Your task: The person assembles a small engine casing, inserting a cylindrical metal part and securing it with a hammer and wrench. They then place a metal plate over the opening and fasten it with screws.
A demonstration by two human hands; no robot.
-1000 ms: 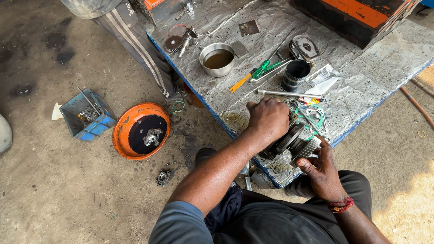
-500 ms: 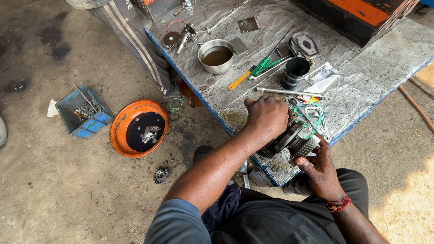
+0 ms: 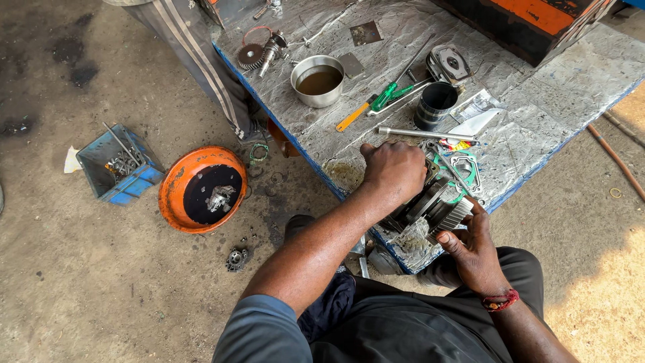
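On the foil-covered bench [image 3: 537,114] stands a steel bowl [image 3: 318,81] of brown liquid, with a green-handled screwdriver [image 3: 390,95] just beside it and a yellow-handled tool [image 3: 353,116] near that. A black cylinder sleeve [image 3: 435,105] stands upright near a long metal rod [image 3: 423,133]. A gear on a shaft [image 3: 259,52] lies at the bench's far corner. On the concrete floor, an orange round cover [image 3: 201,189] lies near a blue tray [image 3: 119,165] of metal parts.
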